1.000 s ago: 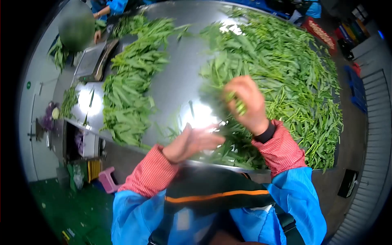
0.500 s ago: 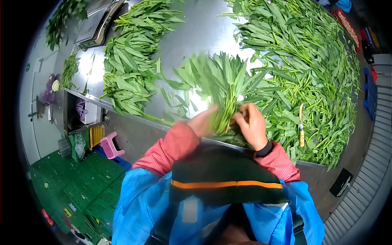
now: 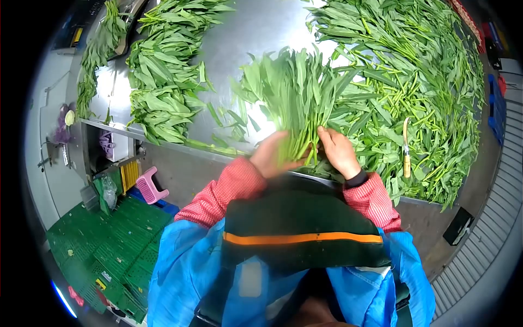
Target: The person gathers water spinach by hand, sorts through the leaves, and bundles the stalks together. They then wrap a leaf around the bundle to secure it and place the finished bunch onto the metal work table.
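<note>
A bunch of water spinach (image 3: pixel 302 95) stands leaves-up at the near edge of the metal table, its stems pointing down toward me. My left hand (image 3: pixel 271 155) is wrapped around the stems from the left, slightly blurred. On the other side, my right hand (image 3: pixel 339 151) pinches at the stems with thumb and fingers; the exact grip is partly hidden. Close to the right hand lies a big loose pile of water spinach (image 3: pixel 403 71). A sickle-like knife with a wooden handle (image 3: pixel 406 163) rests on that pile.
Rows of water spinach (image 3: pixel 163 71) line the left side of the metal table (image 3: pixel 239 43). At the far left, another bunch (image 3: pixel 103 43) lies by a scale, partly hidden. Below are a pink stool (image 3: pixel 151 185) and green plastic pallets (image 3: pixel 103 245). A blue crate (image 3: pixel 496 111) stands at right.
The view has shifted a little. The bunch stays between both hands. At the far left, greens held in the air before now hang lower, over the scale and table edge.
</note>
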`<state>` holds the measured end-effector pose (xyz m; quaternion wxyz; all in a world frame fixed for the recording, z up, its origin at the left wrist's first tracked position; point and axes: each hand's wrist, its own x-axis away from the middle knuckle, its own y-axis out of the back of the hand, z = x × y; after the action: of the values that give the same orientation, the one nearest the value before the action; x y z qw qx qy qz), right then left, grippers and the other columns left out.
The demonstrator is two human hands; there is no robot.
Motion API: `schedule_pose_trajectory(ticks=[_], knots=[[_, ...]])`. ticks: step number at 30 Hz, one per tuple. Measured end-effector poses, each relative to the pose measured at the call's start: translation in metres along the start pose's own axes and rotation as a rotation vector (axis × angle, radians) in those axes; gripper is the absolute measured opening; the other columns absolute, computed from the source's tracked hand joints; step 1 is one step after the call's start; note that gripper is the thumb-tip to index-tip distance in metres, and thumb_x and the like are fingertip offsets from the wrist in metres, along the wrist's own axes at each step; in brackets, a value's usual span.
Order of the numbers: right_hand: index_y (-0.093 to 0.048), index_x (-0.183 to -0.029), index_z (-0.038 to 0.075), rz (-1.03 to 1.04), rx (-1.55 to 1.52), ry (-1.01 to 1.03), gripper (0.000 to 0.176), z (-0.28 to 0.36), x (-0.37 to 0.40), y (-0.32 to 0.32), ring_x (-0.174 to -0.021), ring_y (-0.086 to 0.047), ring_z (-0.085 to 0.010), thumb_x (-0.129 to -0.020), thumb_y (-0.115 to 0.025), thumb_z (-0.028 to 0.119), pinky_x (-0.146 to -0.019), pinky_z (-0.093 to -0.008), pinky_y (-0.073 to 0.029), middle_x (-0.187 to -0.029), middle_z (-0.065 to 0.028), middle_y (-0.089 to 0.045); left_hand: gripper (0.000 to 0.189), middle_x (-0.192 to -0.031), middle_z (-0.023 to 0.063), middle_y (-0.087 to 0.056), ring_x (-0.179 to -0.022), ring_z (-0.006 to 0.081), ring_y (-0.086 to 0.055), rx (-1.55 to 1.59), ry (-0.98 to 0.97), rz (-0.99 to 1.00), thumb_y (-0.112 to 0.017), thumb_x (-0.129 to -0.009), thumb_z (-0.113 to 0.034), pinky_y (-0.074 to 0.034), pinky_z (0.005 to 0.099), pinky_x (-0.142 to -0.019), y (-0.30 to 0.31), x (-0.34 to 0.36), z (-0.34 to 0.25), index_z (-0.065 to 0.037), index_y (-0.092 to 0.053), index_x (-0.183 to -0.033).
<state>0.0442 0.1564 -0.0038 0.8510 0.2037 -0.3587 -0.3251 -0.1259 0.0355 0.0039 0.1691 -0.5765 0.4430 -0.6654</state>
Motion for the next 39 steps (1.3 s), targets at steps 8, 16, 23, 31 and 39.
schedule_pose_trajectory(ticks=[8,16,23,31,39], knots=[[-0.055,-0.083,0.003,-0.174,0.066,0.217,0.030,0.056,0.014,0.005,-0.052,-0.059,-0.0255,-0.083,-0.069,0.030,-0.049,-0.0340,-0.043,-0.058,-0.0106,-0.057,0.036,-0.117,0.0117,-0.060,-0.110,0.0234,-0.057,-0.016,-0.010,0.003,-0.041,-0.092,-0.024,-0.046,0.0449,-0.093,0.026,-0.016,0.013,-0.006,-0.053,-0.120],[-0.053,-0.083,0.006,0.193,-0.948,-0.196,0.011,0.009,-0.009,-0.002,-0.045,-0.046,-0.0069,-0.091,-0.056,0.012,-0.042,-0.0199,-0.036,-0.060,0.0014,-0.054,0.039,-0.120,0.0106,-0.061,-0.113,0.0250,-0.057,-0.005,-0.024,0.032,-0.044,-0.092,-0.023,-0.039,0.0515,-0.103,0.023,-0.010,0.014,-0.006,-0.050,-0.127],[-0.051,-0.089,0.004,0.127,-0.901,-0.020,0.009,0.021,0.007,0.002,-0.051,-0.054,-0.0094,-0.091,-0.057,0.011,-0.051,-0.0216,-0.043,-0.068,-0.0025,-0.059,0.032,-0.110,0.0073,-0.063,-0.103,0.0198,-0.061,-0.047,-0.006,0.073,-0.053,-0.096,-0.026,-0.049,0.0382,-0.092,0.019,-0.022,0.018,-0.007,-0.053,-0.121],[-0.049,-0.088,0.004,0.061,-0.622,-0.081,0.021,0.004,-0.014,-0.016,-0.046,-0.050,-0.0084,-0.083,-0.067,0.015,-0.038,-0.0231,-0.038,-0.064,-0.0006,-0.053,0.028,-0.108,0.0070,-0.064,-0.101,0.0176,-0.062,-0.337,-0.093,-0.015,-0.059,-0.093,-0.014,-0.049,0.0331,-0.088,0.015,-0.024,0.026,-0.004,-0.054,-0.119],[-0.050,-0.089,0.003,0.071,-0.887,-0.137,0.017,0.005,0.000,-0.007,-0.048,-0.054,-0.0086,-0.089,-0.064,0.013,-0.042,-0.0202,-0.042,-0.068,-0.0020,-0.058,0.027,-0.108,0.0075,-0.064,-0.101,0.0178,-0.062,-0.131,-0.033,-0.057,-0.056,-0.093,-0.011,-0.050,0.0323,-0.089,0.010,-0.022,0.024,-0.004,-0.054,-0.119]])
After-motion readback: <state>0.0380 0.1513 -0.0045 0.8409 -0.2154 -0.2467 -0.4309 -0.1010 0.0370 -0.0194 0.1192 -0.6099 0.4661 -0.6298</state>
